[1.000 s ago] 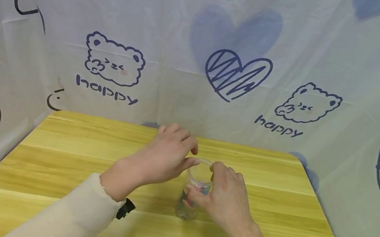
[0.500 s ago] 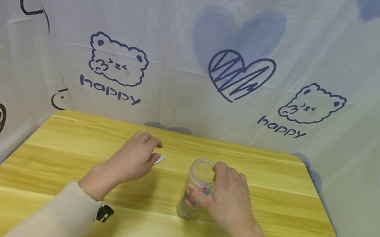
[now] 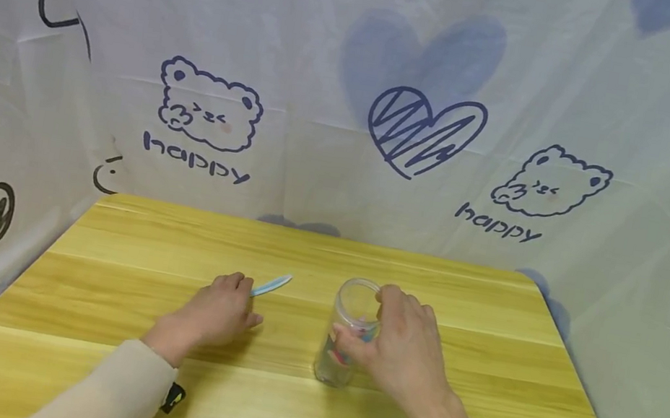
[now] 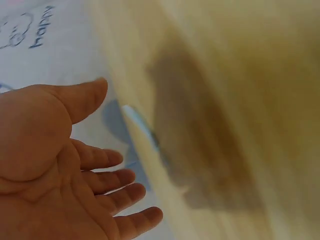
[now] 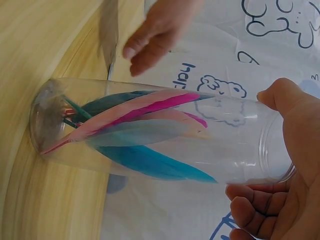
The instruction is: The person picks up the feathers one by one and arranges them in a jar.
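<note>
My right hand point(image 3: 407, 352) grips a tall clear jar point(image 3: 334, 373) near its rim, thumb on one side and fingers on the other. The jar stands upright and open-topped on the table. Through its wall in the right wrist view show several feathers, among them a blue feather point(image 5: 155, 162) and a pink feather point(image 5: 127, 112). To the left, my left hand point(image 3: 220, 311) hovers low over the wood, fingers spread and palm bare in the left wrist view. Just beyond its fingers lies a slim pale-blue feather point(image 3: 273, 285), its near end hidden behind the hand in the head view.
A wood-grain table point(image 3: 475, 406) carries the jar and the loose feather. White cloth point(image 3: 303, 160) printed with hearts and bears hangs behind the table and along both sides. Black straps sit at both wrists.
My left hand has left the jar's rim, moving left and then down toward me. The pale-blue feather has come into fuller view on the table. My right hand keeps its hold on the jar.
</note>
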The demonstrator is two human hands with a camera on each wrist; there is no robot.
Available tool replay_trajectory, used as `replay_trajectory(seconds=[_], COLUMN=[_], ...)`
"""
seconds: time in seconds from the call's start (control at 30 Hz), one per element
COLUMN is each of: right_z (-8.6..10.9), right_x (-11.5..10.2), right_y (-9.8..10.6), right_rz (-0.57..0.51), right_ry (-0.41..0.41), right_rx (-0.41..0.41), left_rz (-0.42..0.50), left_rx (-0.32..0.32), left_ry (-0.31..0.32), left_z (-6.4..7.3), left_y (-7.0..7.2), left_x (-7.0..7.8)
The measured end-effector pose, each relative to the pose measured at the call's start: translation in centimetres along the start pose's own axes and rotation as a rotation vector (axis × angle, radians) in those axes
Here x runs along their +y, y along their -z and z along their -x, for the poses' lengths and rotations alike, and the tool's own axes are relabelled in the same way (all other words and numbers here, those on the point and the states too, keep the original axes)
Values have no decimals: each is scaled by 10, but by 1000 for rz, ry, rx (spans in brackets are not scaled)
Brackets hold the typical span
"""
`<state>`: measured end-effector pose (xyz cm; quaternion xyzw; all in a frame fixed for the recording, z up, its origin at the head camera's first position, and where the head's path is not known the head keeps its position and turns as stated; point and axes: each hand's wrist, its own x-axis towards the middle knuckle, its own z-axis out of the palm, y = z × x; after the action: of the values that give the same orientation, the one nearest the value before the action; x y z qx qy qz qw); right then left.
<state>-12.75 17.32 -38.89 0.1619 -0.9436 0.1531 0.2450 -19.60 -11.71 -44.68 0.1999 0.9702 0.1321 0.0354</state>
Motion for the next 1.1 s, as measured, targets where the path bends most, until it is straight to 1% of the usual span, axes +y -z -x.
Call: replay_trajectory(seconds=[0.13,0.2,0.27,0.37,0.43,0.57,0.67,0.73,0.8,0.87,0.97,1.0,1.07,1.1], right_z=[0,1,1,2,3,2,2,1,1,1,1,1,1,1], right_x=[1,1,2,2,3,3,2,2,1,2,2,2,2,2], right_y=[0,0,0,0,0,0,-1,-1,-1,-1,-1,-1,-2,-2], right_rz=[6,7,7,6,5,-8,-9,-7,-5,-2,-2,-3,-7,-11], right_ry=[5,5,10,15,14,9,3,3,2,2,2,2,2,3], right_rx=[2,5,11,19,22,18,13,11,11,12,14,14,13,12], left_rz=[50,60,56,53,58,33,-8,-34,-59,-93,-144,-151,-155,-158], left_rx=[-119,-172,-208,-229,-229,-229,-233,-220,-181,-116,14,48,103,120], left_ry=[60,75,81,69,57,6,-38,-51,-63,-71,-90,-93,-96,-97], left_z=[0,1,1,2,2,4,7,9,9,7,0,-3,-8,-11], left_y=[-13,-16,-19,-21,-22,-19,-12,-6,0,5,9,10,9,8], left_x=[-1,-1,-2,-4,-9,-31,-49,-59,-66,-71,-76,-77,-79,-79])
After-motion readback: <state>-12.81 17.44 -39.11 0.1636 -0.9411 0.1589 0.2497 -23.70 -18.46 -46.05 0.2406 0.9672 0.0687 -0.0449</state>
